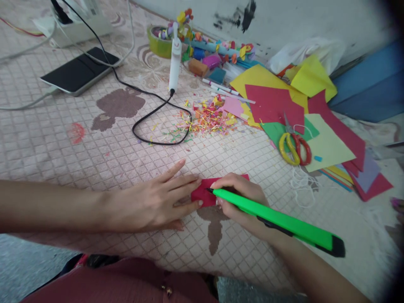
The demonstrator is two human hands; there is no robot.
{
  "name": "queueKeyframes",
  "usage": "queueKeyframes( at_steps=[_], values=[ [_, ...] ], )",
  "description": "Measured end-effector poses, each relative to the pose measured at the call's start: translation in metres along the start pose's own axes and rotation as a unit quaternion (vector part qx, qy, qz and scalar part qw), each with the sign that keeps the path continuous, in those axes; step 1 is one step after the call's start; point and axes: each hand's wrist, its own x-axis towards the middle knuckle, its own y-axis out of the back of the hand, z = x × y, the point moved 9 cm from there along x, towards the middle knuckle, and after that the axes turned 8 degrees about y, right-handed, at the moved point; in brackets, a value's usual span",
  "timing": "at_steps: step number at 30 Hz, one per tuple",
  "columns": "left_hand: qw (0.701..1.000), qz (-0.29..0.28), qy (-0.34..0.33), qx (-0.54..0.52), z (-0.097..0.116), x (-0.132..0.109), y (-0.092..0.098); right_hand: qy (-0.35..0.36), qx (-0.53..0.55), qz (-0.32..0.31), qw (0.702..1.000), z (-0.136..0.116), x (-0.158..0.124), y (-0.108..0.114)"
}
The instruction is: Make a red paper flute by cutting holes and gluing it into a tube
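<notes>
1. Across from me, a person works with two bare hands at a table which is covered with a checked cloth (120, 162).
2. The left hand (154, 202) lies palm down on the cloth, its fingers spread; two fingertips touch the left end of a small red paper (208, 199).
3. The right hand (246, 185) pinches a long green tool (277, 216) close to its dark tip. Whether it is a pen or a cutter, I cannot tell.
4. The red paper lies flat on the cloth between the two hands, and the tip is at its surface; the right hand covers part of it.
5. Beyond the hands there is a heap of small coloured scraps (211, 118), and near it stands a white glue gun (174, 69) with a black cable (139, 135).
6. To the right, scissors (297, 145) with one yellow and one red handle rest on coloured sheets (268, 103); white string (301, 185) is just beside.
7. Far on the left I see a black phone (82, 69) near a white power strip (82, 34).
</notes>
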Motion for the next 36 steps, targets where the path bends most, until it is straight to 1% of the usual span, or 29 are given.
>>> queueKeyframes(
  at_steps=[3, 5, 10, 15, 20, 24, 28, 30, 33, 36],
  values=[
    [0.998, -0.041, 0.009, -0.036, -0.006, 0.001, -0.002, -0.001, -0.001, 0.003, 1.0, 0.0, 0.0, 0.0],
    [0.998, -0.051, 0.013, -0.042, -0.008, 0.001, -0.002, -0.001, -0.002, 0.004, 1.0, -0.001, 0.0, 0.0],
    [1.0, -0.027, 0.014, -0.005, -0.003, 0.003, -0.001, 0.001, -0.004, -0.008, 1.0, -0.002, -0.001, -0.001],
    [0.999, -0.008, 0.023, 0.028, 0.007, 0.005, -0.005, -0.02, -0.011, -0.004, 1.0, 0.004, -0.007, -0.001],
    [0.999, -0.011, 0.036, 0.013, 0.009, 0.006, -0.007, -0.017, -0.016, -0.012, 1.0, 0.007, -0.007, -0.001],
    [0.999, -0.03, 0.025, -0.036, -0.003, 0.006, -0.002, -0.01, -0.004, -0.011, 1.0, 0.005, 0.0, 0.0],
    [0.994, -0.054, -0.023, -0.097, -0.017, 0.007, 0.001, -0.007, -0.007, 0.001, 1.0, 0.004, 0.001, 0.002],
    [0.992, -0.067, -0.036, -0.096, -0.021, 0.008, -0.002, -0.012, -0.004, -0.006, 1.0, 0.006, 0.0, 0.0],
    [0.993, -0.083, -0.035, -0.078, -0.022, 0.008, -0.007, -0.02, 0.0, -0.01, 1.0, 0.008, -0.003, -0.001],
    [0.995, -0.073, -0.026, -0.068, -0.018, 0.009, -0.007, -0.026, -0.006, -0.005, 1.0, 0.007, -0.003, 0.0]
  ],
)
